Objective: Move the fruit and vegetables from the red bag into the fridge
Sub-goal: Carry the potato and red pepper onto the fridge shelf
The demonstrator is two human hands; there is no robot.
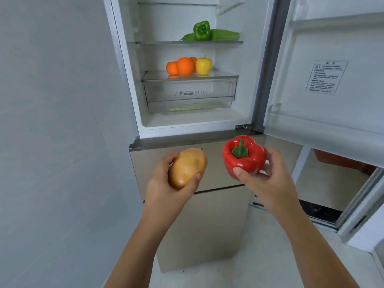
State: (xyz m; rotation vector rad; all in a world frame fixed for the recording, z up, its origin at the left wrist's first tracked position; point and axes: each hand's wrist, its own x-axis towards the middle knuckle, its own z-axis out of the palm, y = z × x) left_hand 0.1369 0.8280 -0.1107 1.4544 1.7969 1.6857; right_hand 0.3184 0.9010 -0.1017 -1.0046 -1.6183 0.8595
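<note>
My left hand grips a tan potato, held in front of the fridge's lower drawers. My right hand holds a red bell pepper with its green stem facing me. Above both hands the fridge stands open. A green bell pepper and a long green bitter gourd lie on its upper glass shelf. Three oranges and a yellow apple sit on the shelf below. The red bag is not in view.
A clear crisper drawer sits under the fruit shelf. The open fridge door stands to the right, with a label on it. A grey wall runs close on the left. Beige lower drawers are shut. A window frame is at the lower right.
</note>
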